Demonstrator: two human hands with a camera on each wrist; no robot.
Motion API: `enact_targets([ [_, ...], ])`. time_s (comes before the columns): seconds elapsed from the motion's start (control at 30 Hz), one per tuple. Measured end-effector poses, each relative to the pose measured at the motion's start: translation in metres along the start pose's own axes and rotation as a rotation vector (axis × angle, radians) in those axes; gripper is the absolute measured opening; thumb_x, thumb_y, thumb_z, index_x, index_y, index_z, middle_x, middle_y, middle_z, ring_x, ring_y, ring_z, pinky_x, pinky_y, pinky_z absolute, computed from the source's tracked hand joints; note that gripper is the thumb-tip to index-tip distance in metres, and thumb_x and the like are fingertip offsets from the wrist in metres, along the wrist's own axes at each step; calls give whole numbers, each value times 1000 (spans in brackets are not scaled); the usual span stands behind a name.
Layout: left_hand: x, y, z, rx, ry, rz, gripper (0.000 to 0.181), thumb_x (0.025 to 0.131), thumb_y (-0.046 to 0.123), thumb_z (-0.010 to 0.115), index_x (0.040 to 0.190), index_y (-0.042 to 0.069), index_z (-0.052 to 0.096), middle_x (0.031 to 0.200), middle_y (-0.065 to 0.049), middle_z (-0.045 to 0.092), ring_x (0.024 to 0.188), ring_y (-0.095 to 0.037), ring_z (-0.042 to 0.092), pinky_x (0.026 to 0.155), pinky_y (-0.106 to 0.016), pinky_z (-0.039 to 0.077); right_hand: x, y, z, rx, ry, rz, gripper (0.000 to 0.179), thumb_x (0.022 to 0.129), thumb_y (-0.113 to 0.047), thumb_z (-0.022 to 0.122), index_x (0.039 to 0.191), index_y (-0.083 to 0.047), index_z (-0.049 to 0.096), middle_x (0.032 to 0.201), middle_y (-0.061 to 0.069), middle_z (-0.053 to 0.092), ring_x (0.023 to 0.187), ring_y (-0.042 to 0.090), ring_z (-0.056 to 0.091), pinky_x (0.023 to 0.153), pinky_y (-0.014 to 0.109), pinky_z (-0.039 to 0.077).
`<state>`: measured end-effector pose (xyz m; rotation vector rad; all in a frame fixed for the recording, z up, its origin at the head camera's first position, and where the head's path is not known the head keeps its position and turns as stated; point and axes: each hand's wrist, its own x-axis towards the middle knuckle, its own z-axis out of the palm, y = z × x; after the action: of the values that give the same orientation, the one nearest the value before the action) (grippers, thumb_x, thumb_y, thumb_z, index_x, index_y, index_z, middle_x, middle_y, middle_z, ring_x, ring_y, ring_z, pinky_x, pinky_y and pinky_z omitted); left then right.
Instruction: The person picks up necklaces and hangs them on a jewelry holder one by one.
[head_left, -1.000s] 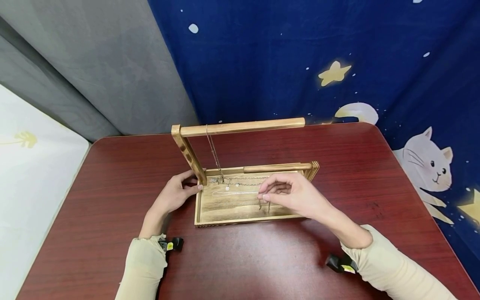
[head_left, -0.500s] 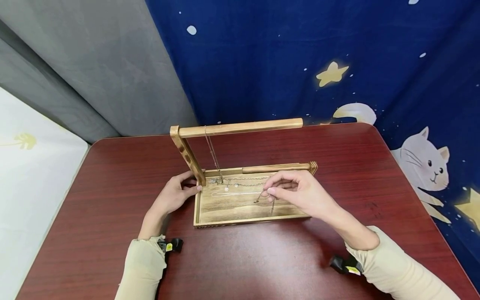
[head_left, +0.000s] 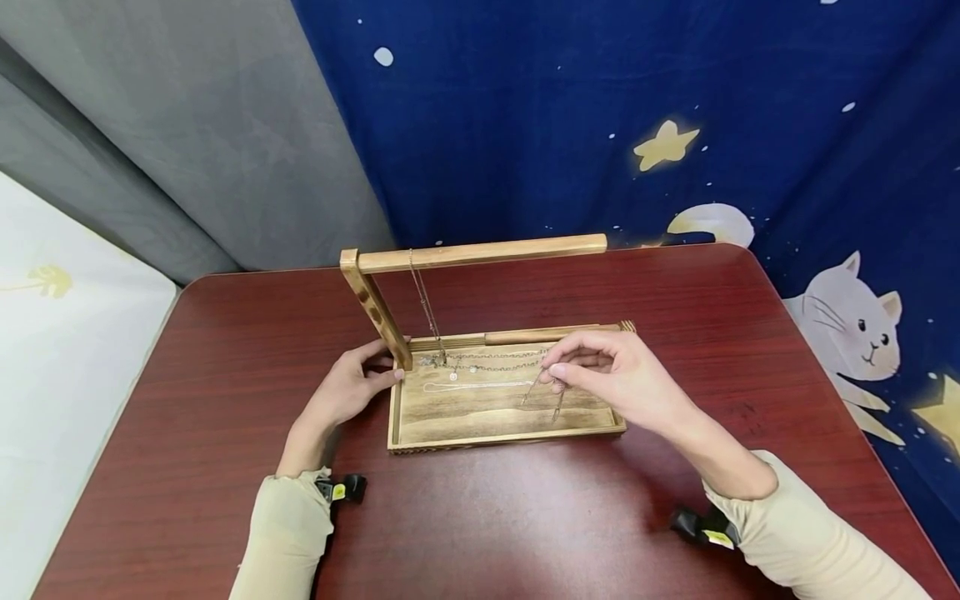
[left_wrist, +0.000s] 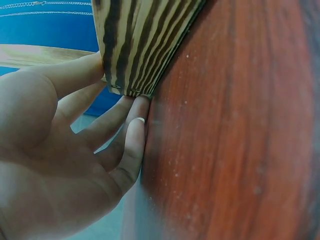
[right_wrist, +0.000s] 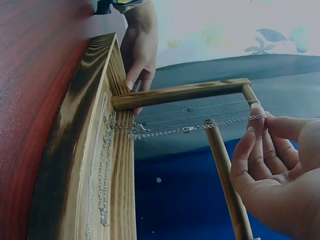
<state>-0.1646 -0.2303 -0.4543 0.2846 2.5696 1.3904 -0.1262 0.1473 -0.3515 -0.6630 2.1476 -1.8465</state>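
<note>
A wooden jewelry stand (head_left: 480,253) has a shallow tray base (head_left: 465,425) and a post at its left carrying a long bar. My left hand (head_left: 348,387) grips the tray's left end by the post's foot; the left wrist view shows those fingertips against the striped wood (left_wrist: 145,40). Thumb and forefinger of my right hand (head_left: 626,375) pinch a thin chain necklace (head_left: 558,408), which dangles in strands over the tray's right part. Another necklace (head_left: 424,296) hangs from the bar near the post. Inside the tray lie chains with small pendants (head_left: 498,367) and a fine silver chain (head_left: 480,386).
The stand sits on a reddish-brown table (head_left: 495,517). Behind the table hang a grey curtain (head_left: 187,125) and a blue curtain (head_left: 510,125) with stars and a cat. A second, lower rod (head_left: 543,334) runs along the tray's back edge.
My right hand has shifted to the right, carrying the pinched chain necklace with it, and the hanging strands have swung. My left hand stays at the tray's left end.
</note>
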Motion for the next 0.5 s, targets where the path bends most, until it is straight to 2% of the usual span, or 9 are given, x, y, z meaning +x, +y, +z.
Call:
enact_targets([
  [0.3,1,1,1,-24,-3,-8,48,96,12,68,140,1,54,117,-20,66,109,-32,63,81,-26,52,-4,-3,-8,-58,49,-1,9,92,0,68,101,1,71,91,9,74,80,24,72,71,31,58],
  [0.5,1,0,1,-28,-6,2,47,95,13,69,138,2,55,115,-19,67,108,-31,64,81,-24,52,-11,-5,-14,15,83,-9,11,93,2,66,103,4,69,89,15,72,79,24,71,73,32,58],
])
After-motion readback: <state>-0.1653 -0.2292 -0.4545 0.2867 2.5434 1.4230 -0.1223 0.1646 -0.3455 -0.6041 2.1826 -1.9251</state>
